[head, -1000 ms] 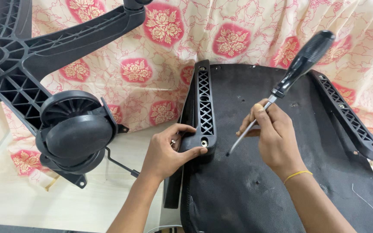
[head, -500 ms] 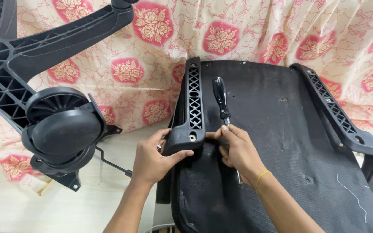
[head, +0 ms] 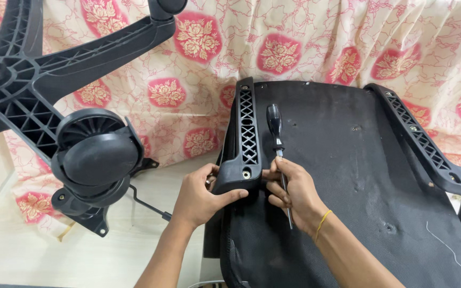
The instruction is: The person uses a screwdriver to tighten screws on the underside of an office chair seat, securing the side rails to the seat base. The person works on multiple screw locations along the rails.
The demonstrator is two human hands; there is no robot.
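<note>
**Q:** What's going on with the chair parts here, and what's each hand doing?

**A:** An upturned office chair seat lies there, its underside covered in matte black fabric with a few dimpled screw spots. A black plastic armrest bracket with an open lattice of X-shaped ribs runs along its near edge. The left hand is clamped around the rounded lower end of that bracket, thumb across the front just under a screw hole. The right hand sits right next to it, fingers curled loosely on a screwdriver. The glossy black handle points away and the thin steel shaft passes under the palm.

**Q:** Anything else around?

**A:** A matching lattice bracket on the far edge, a ribbed black star base with a smooth rounded caster wheel at left, and a cream cloth with red floral medallions behind it all.
</note>
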